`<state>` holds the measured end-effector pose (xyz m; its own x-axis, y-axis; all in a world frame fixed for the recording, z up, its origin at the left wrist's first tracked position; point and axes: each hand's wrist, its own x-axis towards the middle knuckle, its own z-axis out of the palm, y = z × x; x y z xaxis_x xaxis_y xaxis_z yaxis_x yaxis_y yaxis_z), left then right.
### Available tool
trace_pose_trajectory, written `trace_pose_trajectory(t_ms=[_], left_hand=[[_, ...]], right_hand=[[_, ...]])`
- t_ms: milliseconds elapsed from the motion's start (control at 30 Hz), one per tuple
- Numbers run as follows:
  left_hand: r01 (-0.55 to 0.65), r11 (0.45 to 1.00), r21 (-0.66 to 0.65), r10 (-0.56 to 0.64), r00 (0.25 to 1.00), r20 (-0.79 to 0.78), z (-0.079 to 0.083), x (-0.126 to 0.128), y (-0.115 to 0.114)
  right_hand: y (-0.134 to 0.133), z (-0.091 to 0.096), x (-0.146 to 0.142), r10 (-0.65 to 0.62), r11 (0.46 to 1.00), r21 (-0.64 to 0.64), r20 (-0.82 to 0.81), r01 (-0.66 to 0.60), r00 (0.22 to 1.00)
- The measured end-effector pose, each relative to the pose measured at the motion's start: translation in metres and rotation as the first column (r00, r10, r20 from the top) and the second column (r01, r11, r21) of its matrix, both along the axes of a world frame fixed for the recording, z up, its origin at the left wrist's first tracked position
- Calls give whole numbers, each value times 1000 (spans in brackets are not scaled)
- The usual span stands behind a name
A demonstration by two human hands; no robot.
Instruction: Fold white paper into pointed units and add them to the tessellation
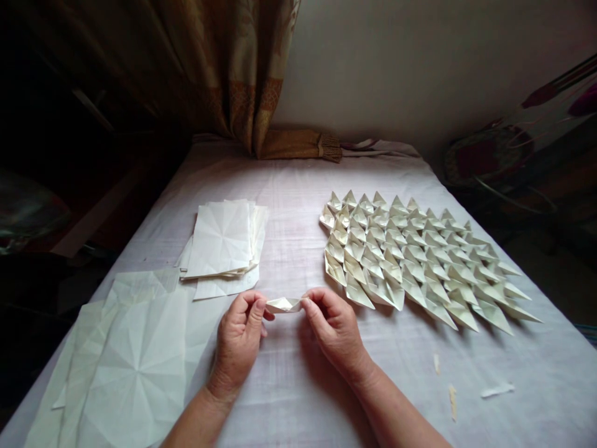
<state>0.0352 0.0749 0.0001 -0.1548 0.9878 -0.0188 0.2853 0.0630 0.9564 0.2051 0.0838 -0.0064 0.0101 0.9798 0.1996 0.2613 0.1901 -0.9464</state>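
Observation:
My left hand and my right hand pinch the two ends of a small folded white paper boat, held just above the white tablecloth. Both hands are closed on it with thumbs and fingertips. To the right of my right hand lie several rows of finished paper boats, packed close together. To the left of my left hand is a stack of creased white paper sheets. More creased sheets lie spread at the near left.
A patterned curtain hangs at the far edge against a pale wall. Small paper scraps lie on the cloth at the near right. Dark clutter stands beyond both side edges of the table.

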Motion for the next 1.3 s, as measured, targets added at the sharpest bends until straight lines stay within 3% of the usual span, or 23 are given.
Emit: trace_pose_trajectory(t_ms=[133, 400, 500, 767, 933, 1067, 1167, 1300], left_hand=[[-29, 1000, -2, 29, 999, 30, 1, 0, -2], [205, 977, -59, -194, 969, 150, 0, 0, -5], [209, 973, -96, -202, 976, 82, 1, 1, -5], [259, 963, 71, -250, 961, -119, 0, -6, -8], [468, 872, 141, -409, 856, -315, 8, -16, -4], [512, 833, 209, -390, 811, -436, 10, -19, -3], [499, 836, 230, -358, 812, -460, 7, -17, -3], [414, 890, 191, -323, 868, -377, 4, -14, -1]], right_hand=[[-3, -3, -1, -3, 999, -47, -52, 0, 999], [-5, -2, -2, 22, 999, 32, -74, -20, 997], [-6, -2, -2, 25, 999, 47, -23, -24, 999], [-6, 3, -1, 32, 987, 154, 93, -46, 995], [-7, 5, 0, 60, 989, 129, 125, -76, 990], [-7, 4, -1, 56, 994, 89, 101, -65, 993], [-7, 2, -1, 35, 995, 89, 112, -45, 993], [-5, -1, 0, 6, 982, 185, 164, -37, 986]])
